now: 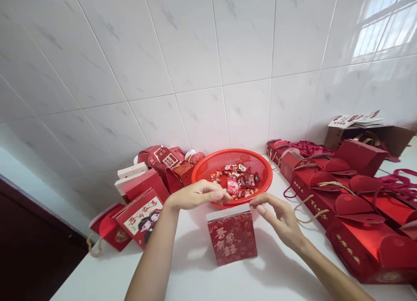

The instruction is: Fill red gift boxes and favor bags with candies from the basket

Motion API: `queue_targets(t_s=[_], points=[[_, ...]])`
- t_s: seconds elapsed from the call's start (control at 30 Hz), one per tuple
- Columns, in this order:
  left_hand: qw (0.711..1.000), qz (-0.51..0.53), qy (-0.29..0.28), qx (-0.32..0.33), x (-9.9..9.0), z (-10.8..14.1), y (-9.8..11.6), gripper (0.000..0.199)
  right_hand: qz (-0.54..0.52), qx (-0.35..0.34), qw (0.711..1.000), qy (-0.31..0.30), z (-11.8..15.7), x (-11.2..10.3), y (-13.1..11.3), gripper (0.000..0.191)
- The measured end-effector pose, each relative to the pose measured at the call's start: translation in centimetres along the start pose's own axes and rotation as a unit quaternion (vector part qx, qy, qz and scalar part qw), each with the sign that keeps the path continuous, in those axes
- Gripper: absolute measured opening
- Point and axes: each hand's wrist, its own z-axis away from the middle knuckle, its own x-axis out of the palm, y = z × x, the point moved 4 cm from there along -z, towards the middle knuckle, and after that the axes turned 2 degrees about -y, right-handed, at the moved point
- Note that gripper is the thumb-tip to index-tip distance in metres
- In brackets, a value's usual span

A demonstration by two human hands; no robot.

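Note:
A red paper gift box [233, 240] with gold characters stands upright on the white tabletop, a pale edge along its top. My left hand [200, 193] hovers by its upper left, fingers loosely bent and pointing down; nothing shows in them. Close to the box's upper right corner is my right hand [278, 216], thumb and forefinger apart; whether a fingertip touches the box I cannot tell. Right behind the box sits a red plastic basket [233, 155] holding small wrapped candies [241, 179], partly covered by my left hand.
Rows of red gift boxes [352, 229] with rope handles fill the right side. Flatter red boxes [140, 218] lean at the left, with more red packages [167, 157] behind them. A cardboard carton [400, 138] stands back right. The tiled wall [202, 53] bounds the table [195, 275].

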Motion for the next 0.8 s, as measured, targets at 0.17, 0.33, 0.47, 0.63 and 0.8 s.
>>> queue_targets(t_s=[0.17, 0.33, 0.47, 0.63, 0.8], points=[[0.988, -0.090, 0.108, -0.063, -2.9, -1.5, -1.8, 0.039, 0.037, 0.006, 0.998, 0.057, 0.2, -0.8, 0.5, 0.023], [0.954, -0.242, 0.011, -0.176, -4.2, -5.4, -4.5, 0.019, 0.069, -0.015, 0.996, 0.058, 0.3, -0.5, 0.0, 0.023], [0.924, -0.305, -0.045, -0.225, -3.5, -8.1, -6.0, 0.018, 0.095, -0.041, 0.993, 0.051, 0.4, -0.2, -0.5, 0.021], [0.902, -0.355, -0.068, -0.236, -1.6, -10.8, -6.2, 0.076, 0.098, -0.061, 0.993, 0.037, 0.5, 0.2, -0.7, 0.020], [0.877, -0.372, -0.099, -0.289, -0.8, -12.3, -6.9, 0.098, 0.112, -0.068, 0.991, 0.012, 0.8, 0.9, -0.7, 0.024]])
